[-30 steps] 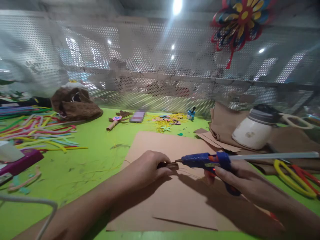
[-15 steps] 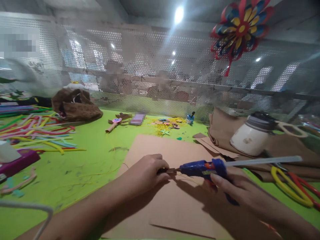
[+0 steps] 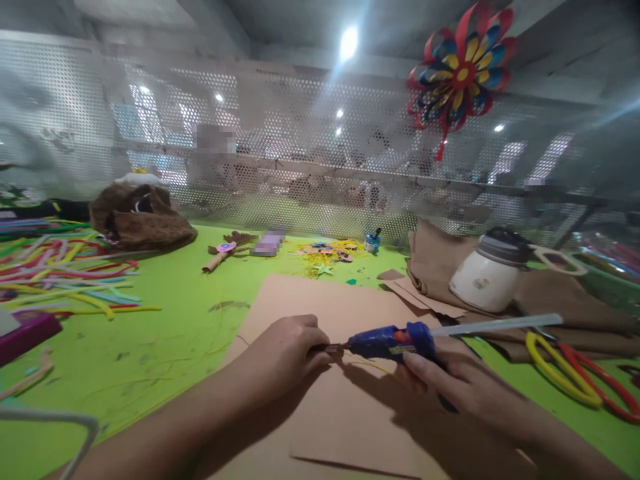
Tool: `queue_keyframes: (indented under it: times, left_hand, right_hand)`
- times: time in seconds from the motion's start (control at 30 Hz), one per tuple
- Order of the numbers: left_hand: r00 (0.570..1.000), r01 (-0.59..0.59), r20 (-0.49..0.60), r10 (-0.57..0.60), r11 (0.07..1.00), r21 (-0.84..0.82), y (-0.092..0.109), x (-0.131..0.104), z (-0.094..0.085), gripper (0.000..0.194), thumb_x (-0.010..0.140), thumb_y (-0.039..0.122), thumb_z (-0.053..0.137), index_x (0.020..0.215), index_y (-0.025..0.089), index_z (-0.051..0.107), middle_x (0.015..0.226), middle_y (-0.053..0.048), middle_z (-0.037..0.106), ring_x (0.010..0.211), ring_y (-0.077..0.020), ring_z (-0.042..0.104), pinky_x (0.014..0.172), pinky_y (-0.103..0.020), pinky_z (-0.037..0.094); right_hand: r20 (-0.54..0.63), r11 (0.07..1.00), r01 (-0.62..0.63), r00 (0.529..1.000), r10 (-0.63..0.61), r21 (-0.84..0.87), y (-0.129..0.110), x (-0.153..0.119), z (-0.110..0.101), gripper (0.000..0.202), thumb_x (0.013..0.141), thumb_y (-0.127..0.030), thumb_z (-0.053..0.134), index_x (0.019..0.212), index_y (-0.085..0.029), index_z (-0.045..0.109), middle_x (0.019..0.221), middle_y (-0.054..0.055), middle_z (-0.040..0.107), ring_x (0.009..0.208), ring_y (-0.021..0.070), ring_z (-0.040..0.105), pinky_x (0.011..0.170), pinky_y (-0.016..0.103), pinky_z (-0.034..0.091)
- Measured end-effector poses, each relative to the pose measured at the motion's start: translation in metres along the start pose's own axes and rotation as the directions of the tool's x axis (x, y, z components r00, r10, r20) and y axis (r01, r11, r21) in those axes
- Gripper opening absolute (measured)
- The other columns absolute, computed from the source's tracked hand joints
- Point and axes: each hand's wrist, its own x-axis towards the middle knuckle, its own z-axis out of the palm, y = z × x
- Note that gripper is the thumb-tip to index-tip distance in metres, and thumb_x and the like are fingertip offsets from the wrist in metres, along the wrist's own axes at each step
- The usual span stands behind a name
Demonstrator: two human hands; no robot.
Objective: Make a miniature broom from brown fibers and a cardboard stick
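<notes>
My left hand [image 3: 293,347] pinches a small brown piece [image 3: 334,349] above a sheet of tan paper [image 3: 310,297]. Wrapped round the handle of a blue glue gun [image 3: 383,343], my right hand [image 3: 445,380] points its nozzle left. The nozzle tip meets or nearly meets the free end of the brown piece. A clear glue stick [image 3: 500,325] juts from the gun's rear. Thin yellow strands lie under the nozzle. My left fingers partly hide the brown piece.
Coloured pipe cleaners [image 3: 75,273] and a brown fabric bag [image 3: 143,217] lie left. A white jar [image 3: 487,273] rests on brown cloth [image 3: 580,300] at right, near yellow-handled scissors [image 3: 563,370]. A small blue bottle [image 3: 373,241] stands behind the paper.
The whole view has shifted slightly, so both hands and the table things appear a little farther left. Both hands keep their grips, and the nozzle stays at the brown piece.
</notes>
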Motion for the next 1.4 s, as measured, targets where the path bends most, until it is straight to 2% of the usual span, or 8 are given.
queue_keyframes:
  times: [0.17, 0.37, 0.57, 0.87, 1.0, 1.3, 1.4]
  left_hand:
    - [1.0, -0.001, -0.003, 0.001, 1.0, 0.014, -0.002, 0.0, 0.0, 0.028, 0.09, 0.028, 0.044, 0.082, 0.019, 0.069, 0.08, -0.004, 0.057, 0.069, -0.0135, 0.051, 0.064, -0.026, 0.036]
    - [1.0, -0.012, 0.027, 0.012, 1.0, 0.027, -0.003, 0.002, -0.003, 0.028, 0.09, 0.028, 0.044, 0.081, 0.019, 0.069, 0.081, -0.004, 0.058, 0.07, -0.014, 0.052, 0.065, -0.026, 0.037]
    - [0.997, -0.009, 0.072, 0.006, 0.999, 0.046, 0.0, 0.003, -0.008, 0.028, 0.089, 0.029, 0.045, 0.082, 0.019, 0.07, 0.08, -0.005, 0.059, 0.071, -0.0151, 0.052, 0.064, -0.026, 0.037]
    - [0.999, 0.015, 0.05, -0.018, 0.998, 0.058, 0.004, 0.002, -0.006, 0.029, 0.09, 0.029, 0.044, 0.075, 0.018, 0.067, 0.077, -0.004, 0.057, 0.069, -0.0142, 0.05, 0.063, -0.026, 0.036]
    - [0.999, 0.014, 0.028, -0.015, 0.999, 0.042, 0.002, 0.001, -0.005, 0.03, 0.09, 0.03, 0.043, 0.078, 0.018, 0.068, 0.078, -0.005, 0.057, 0.069, -0.0143, 0.05, 0.063, -0.026, 0.035]
    - [0.998, -0.003, 0.059, 0.002, 1.0, 0.018, 0.003, 0.003, -0.007, 0.03, 0.09, 0.03, 0.043, 0.08, 0.019, 0.069, 0.079, -0.005, 0.059, 0.07, -0.0148, 0.052, 0.064, -0.026, 0.036]
    - [0.999, 0.006, 0.045, -0.007, 1.0, 0.02, 0.004, 0.002, -0.006, 0.029, 0.09, 0.03, 0.044, 0.078, 0.019, 0.067, 0.079, -0.004, 0.058, 0.07, -0.0145, 0.051, 0.063, -0.026, 0.035]
  right_hand:
    - [-0.03, 0.997, -0.043, 0.999, 0.042, -0.058, 0.007, 0.0, 0.001, 0.04, 0.089, -0.049, 0.043, 0.073, -0.019, 0.064, 0.071, 0.004, 0.063, 0.067, 0.0183, 0.056, 0.063, 0.027, 0.046]
    - [-0.043, 0.998, -0.048, 0.998, 0.047, -0.036, 0.005, -0.002, 0.0, 0.039, 0.089, -0.049, 0.043, 0.076, -0.02, 0.066, 0.068, 0.003, 0.064, 0.063, 0.017, 0.055, 0.057, 0.025, 0.045]
    - [0.024, 0.999, -0.039, 0.999, 0.039, 0.003, -0.001, -0.001, 0.003, 0.037, 0.091, -0.047, 0.041, 0.096, -0.024, 0.069, 0.085, 0.004, 0.069, 0.079, 0.0217, 0.06, 0.067, 0.028, 0.049]
    - [-0.024, 0.999, -0.014, 1.0, 0.013, -0.041, 0.008, 0.001, 0.003, 0.036, 0.09, -0.048, 0.044, 0.084, -0.022, 0.068, 0.076, 0.004, 0.068, 0.072, 0.0202, 0.059, 0.065, 0.027, 0.048]
    - [-0.015, 0.998, -0.021, 1.0, 0.02, -0.06, 0.009, -0.001, 0.0, 0.037, 0.091, -0.048, 0.043, 0.08, -0.021, 0.066, 0.073, 0.002, 0.066, 0.068, 0.0178, 0.058, 0.061, 0.024, 0.047]
    - [0.015, 0.999, 0.023, 1.0, -0.024, 0.035, -0.001, 0.001, 0.004, 0.033, 0.091, -0.043, 0.044, 0.097, -0.024, 0.07, 0.086, 0.003, 0.071, 0.081, 0.0216, 0.063, 0.069, 0.027, 0.05]
    - [-0.016, 1.0, -0.005, 1.0, 0.005, -0.022, 0.003, 0.002, 0.003, 0.036, 0.09, -0.046, 0.043, 0.089, -0.023, 0.07, 0.08, 0.004, 0.069, 0.075, 0.0211, 0.061, 0.065, 0.027, 0.05]
